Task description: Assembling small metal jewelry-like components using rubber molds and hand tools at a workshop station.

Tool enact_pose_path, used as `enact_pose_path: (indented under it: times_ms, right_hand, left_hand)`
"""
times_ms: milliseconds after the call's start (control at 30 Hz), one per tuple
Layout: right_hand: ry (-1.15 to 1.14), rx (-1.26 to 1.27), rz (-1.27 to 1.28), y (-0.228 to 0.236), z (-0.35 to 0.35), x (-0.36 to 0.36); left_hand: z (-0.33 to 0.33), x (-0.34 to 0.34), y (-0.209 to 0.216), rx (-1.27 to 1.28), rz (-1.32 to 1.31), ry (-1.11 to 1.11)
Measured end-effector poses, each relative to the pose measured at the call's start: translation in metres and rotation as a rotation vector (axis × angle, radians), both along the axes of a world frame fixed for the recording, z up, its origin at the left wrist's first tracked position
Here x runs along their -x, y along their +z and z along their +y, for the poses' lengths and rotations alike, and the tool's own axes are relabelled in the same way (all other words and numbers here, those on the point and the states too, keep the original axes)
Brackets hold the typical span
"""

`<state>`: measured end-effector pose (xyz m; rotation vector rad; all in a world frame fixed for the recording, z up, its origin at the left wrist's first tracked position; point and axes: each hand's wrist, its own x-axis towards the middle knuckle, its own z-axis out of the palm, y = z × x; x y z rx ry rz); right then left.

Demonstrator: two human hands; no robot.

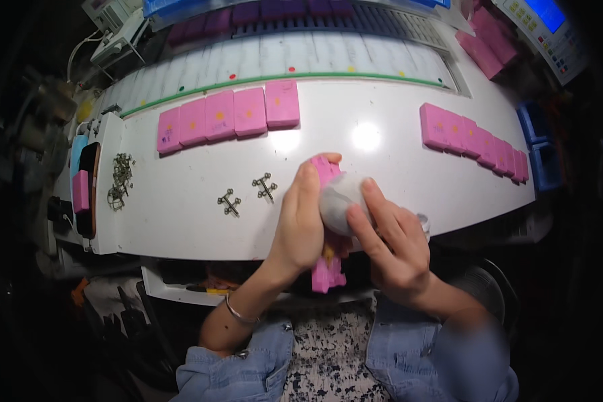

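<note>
Near the front edge of the white table, my left hand (298,224) is closed round a pink rubber mould (327,275), whose lower end hangs past the edge, its cut face uneven. My right hand (396,248) grips a rounded white-and-grey pouch (340,201) and presses it against the mould. Index and middle fingers lie over the pouch; my thumb is hidden. The pouch covers the middle of the mould. Left of my hands lie two small dark metal-coloured pieces, one nearer (264,187) and one farther left (230,202), each with little ring ends.
Pink blocks stand in a left row (220,115) and a right row (465,137). A pile of small branched pieces (120,179) lies by a phone (89,191) at the left. Behind is a marbled strip with a green edge (248,88); a control panel (539,30) stands far right.
</note>
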<state>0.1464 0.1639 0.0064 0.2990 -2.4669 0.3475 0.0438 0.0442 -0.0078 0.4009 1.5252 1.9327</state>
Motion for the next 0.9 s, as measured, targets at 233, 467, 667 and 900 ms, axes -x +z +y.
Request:
enact_pose_path:
  times_ms: [233, 467, 667, 900]
  right_hand:
    - [-0.01, 0.373, -0.04, 0.019, 0.003, -0.002]
    - [0.076, 0.329, -0.341, 0.02, -0.003, -0.002]
    - [0.051, 0.368, -0.3, 0.019, -0.005, 0.01]
    - [0.031, 0.76, 0.0, 0.032, -0.021, 0.029]
  left_hand:
    - [0.0, 0.01, -0.01, -0.197, 0.164, 0.248]
    - [-0.001, 0.007, -0.018, -0.012, 0.515, 0.277]
    - [-0.013, 0.007, -0.009, -0.059, 0.154, 0.115]
    - [-0.015, 0.0, 0.0, -0.168, 0.193, -0.047]
